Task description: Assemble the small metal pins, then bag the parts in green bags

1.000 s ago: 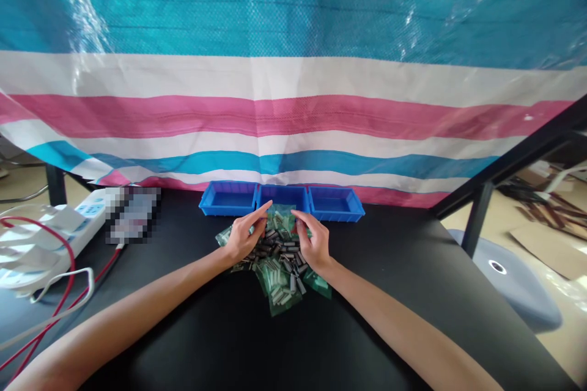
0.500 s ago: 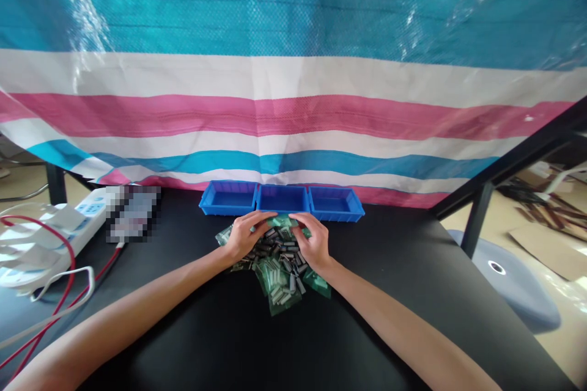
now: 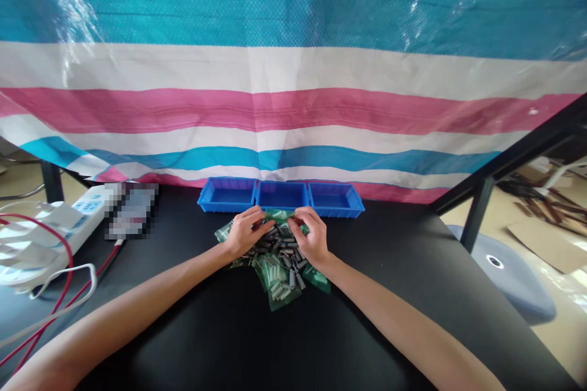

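A heap of green plastic bags [image 3: 279, 275] filled with small grey and black cylindrical parts lies on the black table [image 3: 238, 342]. My left hand [image 3: 245, 233] rests on the heap's left side, fingers curled and pinching a green bag at the far edge. My right hand [image 3: 312, 238] sits on the heap's right side, fingers bent onto the same bag. The fingertips of both hands nearly meet at the top of the heap. Three blue bins [image 3: 228, 194] stand in a row just behind the heap.
A white power strip [image 3: 87, 214] with red and white cables [image 3: 68, 281] lies at the left. A striped tarp [image 3: 293, 85] hangs behind the bins. A black frame leg [image 3: 477, 220] and a grey-blue stool [image 3: 509, 275] are off the table's right edge.
Both hands moved from the heap's sides toward its far top edge, and their fingers closed in onto a green bag there. The view shifted slightly.
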The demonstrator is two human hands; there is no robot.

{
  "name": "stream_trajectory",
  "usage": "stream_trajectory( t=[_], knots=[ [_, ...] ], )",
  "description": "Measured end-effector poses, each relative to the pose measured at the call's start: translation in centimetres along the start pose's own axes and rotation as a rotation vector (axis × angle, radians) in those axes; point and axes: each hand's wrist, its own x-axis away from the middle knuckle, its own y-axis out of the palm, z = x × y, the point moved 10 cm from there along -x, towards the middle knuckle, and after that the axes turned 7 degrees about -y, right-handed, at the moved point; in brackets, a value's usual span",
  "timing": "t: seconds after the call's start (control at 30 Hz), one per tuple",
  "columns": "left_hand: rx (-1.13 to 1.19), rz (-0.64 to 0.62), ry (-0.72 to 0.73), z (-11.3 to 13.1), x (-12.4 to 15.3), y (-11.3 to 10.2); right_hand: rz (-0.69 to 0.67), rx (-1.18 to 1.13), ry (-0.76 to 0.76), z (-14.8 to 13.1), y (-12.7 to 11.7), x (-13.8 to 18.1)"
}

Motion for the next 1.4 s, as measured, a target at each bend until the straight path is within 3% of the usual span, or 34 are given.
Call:
stream_trajectory(
  t=[0.4,0.93,1.2,1.4],
  knots=[
    [0.028,-0.009,-0.013,0.1,-0.1,0.0,-0.082,0.016,-0.022,0.0,0.8,0.1],
    [0.064,-0.074,0.005,0.1,0.1,0.7,-0.072,0.05,-0.002,0.2,0.7,0.1],
    [-0.002,-0.089,-0.131,-1.4,0.3,1.1,-0.09,0.001,-0.003,-0.3,0.7,0.0],
    [0.053,-0.048,-0.103,-1.1,0.3,0.6,-0.088,0.024,-0.035,-0.4,0.6,0.1]
  ],
)
